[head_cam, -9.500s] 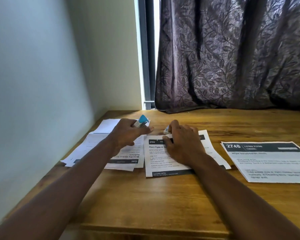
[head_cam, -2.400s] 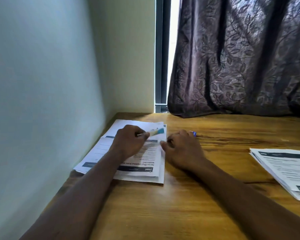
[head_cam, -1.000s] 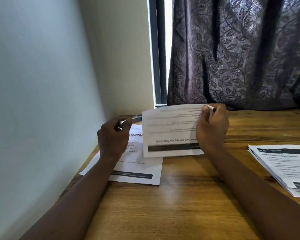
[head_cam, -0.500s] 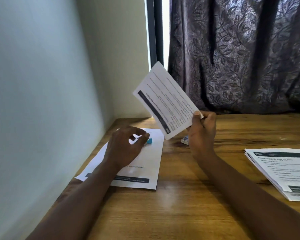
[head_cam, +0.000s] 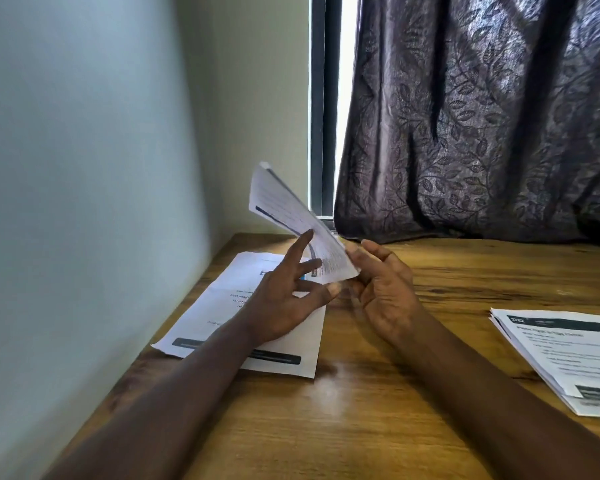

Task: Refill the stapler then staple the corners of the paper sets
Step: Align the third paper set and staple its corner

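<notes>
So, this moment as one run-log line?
right hand: holds tilted paper set up by its lower corner | left hand: spread fingers touch it | table: sheet under left hand, stack at right

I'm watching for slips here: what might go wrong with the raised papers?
The raised paper set is touched only at its lower part by the left hand and right hand, with no firm grip showing, so it may slip. Falling, it could mix with the sheet lying beneath.
</notes>
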Demonstrator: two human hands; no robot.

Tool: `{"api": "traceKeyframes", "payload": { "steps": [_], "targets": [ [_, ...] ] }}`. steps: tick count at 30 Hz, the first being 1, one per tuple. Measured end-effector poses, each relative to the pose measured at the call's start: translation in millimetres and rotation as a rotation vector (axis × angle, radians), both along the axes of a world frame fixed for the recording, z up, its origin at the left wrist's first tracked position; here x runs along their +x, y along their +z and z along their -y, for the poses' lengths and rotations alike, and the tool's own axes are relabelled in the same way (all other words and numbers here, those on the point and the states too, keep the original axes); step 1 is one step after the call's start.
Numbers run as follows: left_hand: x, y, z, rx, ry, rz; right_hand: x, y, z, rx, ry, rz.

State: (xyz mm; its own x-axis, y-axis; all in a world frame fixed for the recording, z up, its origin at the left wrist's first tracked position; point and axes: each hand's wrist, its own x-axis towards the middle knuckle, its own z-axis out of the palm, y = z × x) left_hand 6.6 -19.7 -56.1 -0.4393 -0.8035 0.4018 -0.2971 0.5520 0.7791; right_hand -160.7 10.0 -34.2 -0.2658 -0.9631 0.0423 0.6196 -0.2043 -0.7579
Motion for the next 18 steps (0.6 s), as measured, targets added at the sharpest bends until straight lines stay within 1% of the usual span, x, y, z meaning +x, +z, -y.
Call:
{"api": "traceKeyframes", "payload": {
  "steps": [3, 6, 8, 11, 12, 13, 16, 18],
  "targets": [
    [-7, 2, -4, 0.105, -0.126, -0.273, 4, -3, -3, -0.022, 0.056, -0.011],
    [-13, 8, -10, 0.089, -0.165, -0.401, 1, 0, -1, -0.092, 0.095, 0.106],
    [-16, 12, -11, 0.146, -0.176, -0.53, -5, 3, 2, -0.098, 0.123, 0.167],
    [-12, 17, -4, 0.489, -0.269, -0.922, -7, 3, 2, -0.109, 0.157, 0.191],
    [-8, 18, -1, 0.558, -0.298, -0.996, -8, 2, 3, -0.119, 0.161, 0.194],
    [-4, 19, 1, 0.589, -0.305, -1.017, -8, 0, 4, -0.128, 0.16, 0.191],
    [3, 18, 7, 0.597, -0.265, -0.987, -7, -1, 7, -0.12, 0.143, 0.151],
    [4, 15, 10, 0.576, -0.221, -0.984, -9, -2, 8, -0.081, 0.139, 0.056]
  ]
}}
